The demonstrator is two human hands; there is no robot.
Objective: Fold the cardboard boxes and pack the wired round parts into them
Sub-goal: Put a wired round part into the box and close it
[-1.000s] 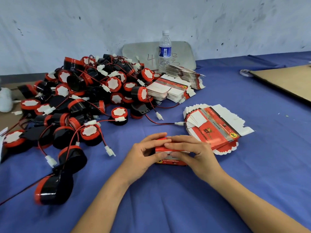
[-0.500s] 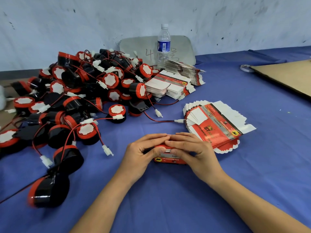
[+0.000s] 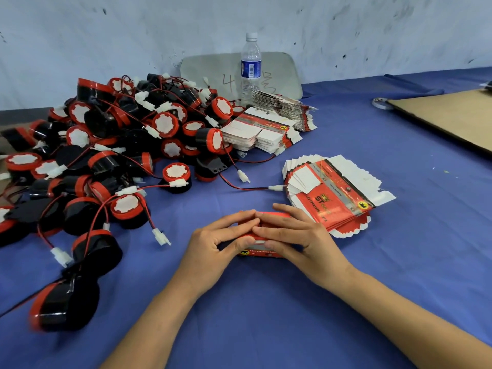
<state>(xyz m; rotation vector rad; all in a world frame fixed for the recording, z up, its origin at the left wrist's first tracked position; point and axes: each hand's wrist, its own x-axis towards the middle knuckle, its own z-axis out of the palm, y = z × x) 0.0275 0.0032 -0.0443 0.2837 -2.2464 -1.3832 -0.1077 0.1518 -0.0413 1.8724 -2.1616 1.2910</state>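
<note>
Clasping the box mid-frame, my left grip and right grip meet above it; long axis left-right

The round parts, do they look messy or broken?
Messy, yes: the round parts lie in a tangled heap, some tipped on their sides, and one wire strays to the flat boxes. None looks broken.

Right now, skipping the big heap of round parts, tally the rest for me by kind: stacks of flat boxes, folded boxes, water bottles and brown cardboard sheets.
stacks of flat boxes: 3
folded box: 1
water bottle: 1
brown cardboard sheet: 1
Total: 6
</note>
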